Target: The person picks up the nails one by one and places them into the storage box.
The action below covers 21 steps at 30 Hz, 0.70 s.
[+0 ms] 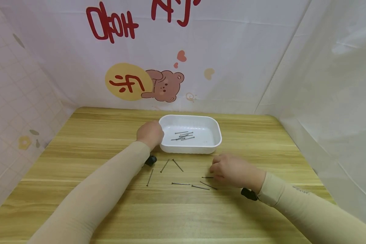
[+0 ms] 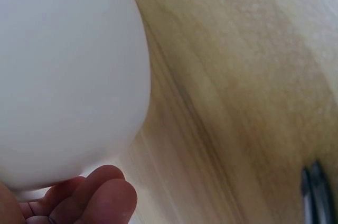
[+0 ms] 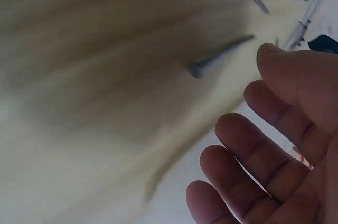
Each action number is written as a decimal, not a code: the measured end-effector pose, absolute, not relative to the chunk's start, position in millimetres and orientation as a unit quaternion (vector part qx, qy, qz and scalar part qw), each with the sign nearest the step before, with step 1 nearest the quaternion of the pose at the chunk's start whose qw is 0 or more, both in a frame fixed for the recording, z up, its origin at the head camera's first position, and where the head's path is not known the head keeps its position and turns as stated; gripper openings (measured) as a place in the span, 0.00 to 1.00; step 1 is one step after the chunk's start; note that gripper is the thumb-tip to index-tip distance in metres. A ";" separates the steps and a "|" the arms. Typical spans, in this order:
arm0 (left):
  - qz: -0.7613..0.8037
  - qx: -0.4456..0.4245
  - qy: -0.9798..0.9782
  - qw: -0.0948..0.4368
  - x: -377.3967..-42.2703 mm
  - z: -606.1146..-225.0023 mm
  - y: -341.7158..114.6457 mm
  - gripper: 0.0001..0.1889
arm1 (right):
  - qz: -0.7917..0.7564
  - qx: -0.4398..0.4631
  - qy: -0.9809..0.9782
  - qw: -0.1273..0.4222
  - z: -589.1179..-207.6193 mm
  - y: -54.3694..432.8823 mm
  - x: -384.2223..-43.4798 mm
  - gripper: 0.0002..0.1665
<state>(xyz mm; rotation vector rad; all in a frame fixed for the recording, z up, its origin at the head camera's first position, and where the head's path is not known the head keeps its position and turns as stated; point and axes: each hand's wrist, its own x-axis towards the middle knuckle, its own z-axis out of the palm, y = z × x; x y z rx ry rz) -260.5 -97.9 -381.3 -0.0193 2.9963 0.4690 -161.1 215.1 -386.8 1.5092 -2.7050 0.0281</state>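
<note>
My left hand (image 1: 150, 134) holds the left end of a white plastic tray (image 1: 189, 149), its fingers (image 2: 108, 197) curled at the tray wall in the left wrist view. Inside the tray lies a small pile of nails (image 1: 186, 136). To the right and in front of it, my right hand (image 1: 233, 171) hovers low over the table with fingers loosely bent and apart. A nail (image 3: 219, 57) lies just beyond those fingertips in the right wrist view, and nothing shows between thumb and fingers. Two more nails (image 1: 200, 187) lie close by the right hand.
Other loose nails (image 1: 180, 183) are scattered on the wooden table (image 1: 170, 217) in front of the tray, some near the left wrist. Dark wrist straps (image 1: 249, 194) show at both cuffs. A printed white curtain (image 1: 231, 67) hangs behind the table.
</note>
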 end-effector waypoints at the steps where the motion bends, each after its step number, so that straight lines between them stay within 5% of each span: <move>1: 0.154 -0.006 0.987 0.055 -260.5 -381.2 -98.1 0.15 | 0.008 0.486 -0.874 0.023 -389.7 215.5 -160.9 0.10; 21: 0.155 -0.009 0.986 0.059 -263.2 -384.3 -99.4 0.15 | 0.005 0.442 -0.897 0.001 -401.8 214.7 -160.1 0.13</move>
